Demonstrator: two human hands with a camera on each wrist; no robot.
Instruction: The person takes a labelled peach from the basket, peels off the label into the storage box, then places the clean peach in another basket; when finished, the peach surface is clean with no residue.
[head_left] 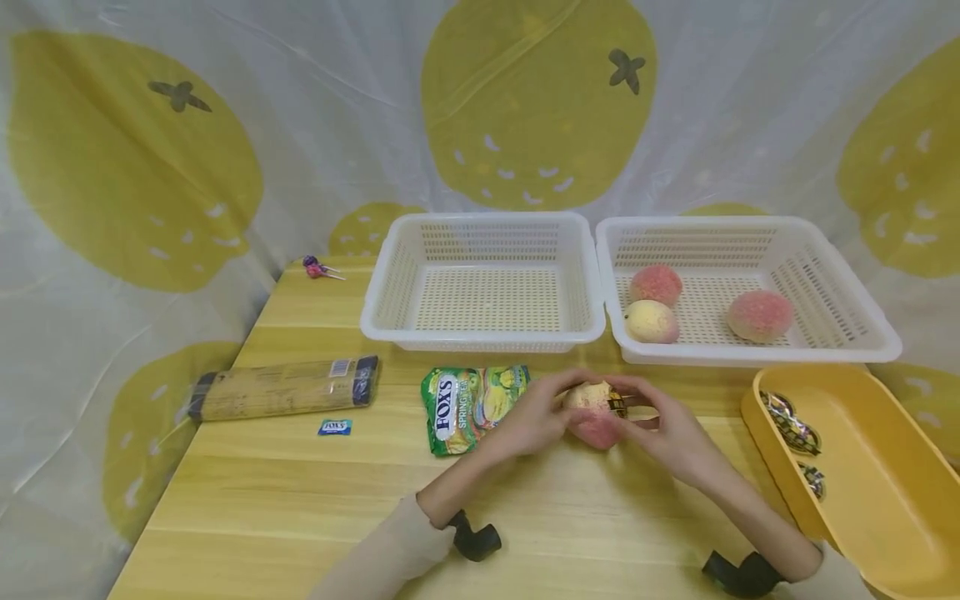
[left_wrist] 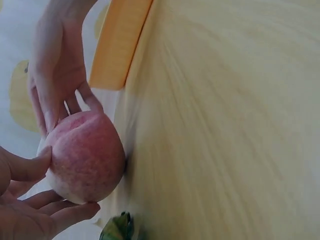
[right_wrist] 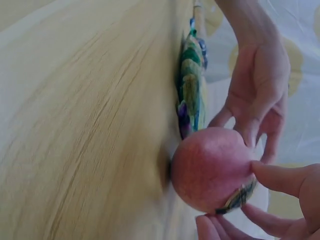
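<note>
Left hand (head_left: pixel 534 417) and right hand (head_left: pixel 670 429) curled around one peach (head_left: pixel 594 412), both gripping, fruit resting on wooden table (head_left: pixel 300 500) ahead of the candy bag (head_left: pixel 468 406). Roundish, no clear long axis; pointing direction indeterminate. Skin matte, pink-red fading to cream. Perforated white plastic baskets (head_left: pixel 483 279) behind; yellow tray (head_left: pixel 885 483) right.

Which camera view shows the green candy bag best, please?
The head view: the candy bag lies flat on the table, printed face up, beside the left hand. The right wrist view shows it edge-on behind the peach; the left wrist view catches only a green corner at the bottom edge.
</note>
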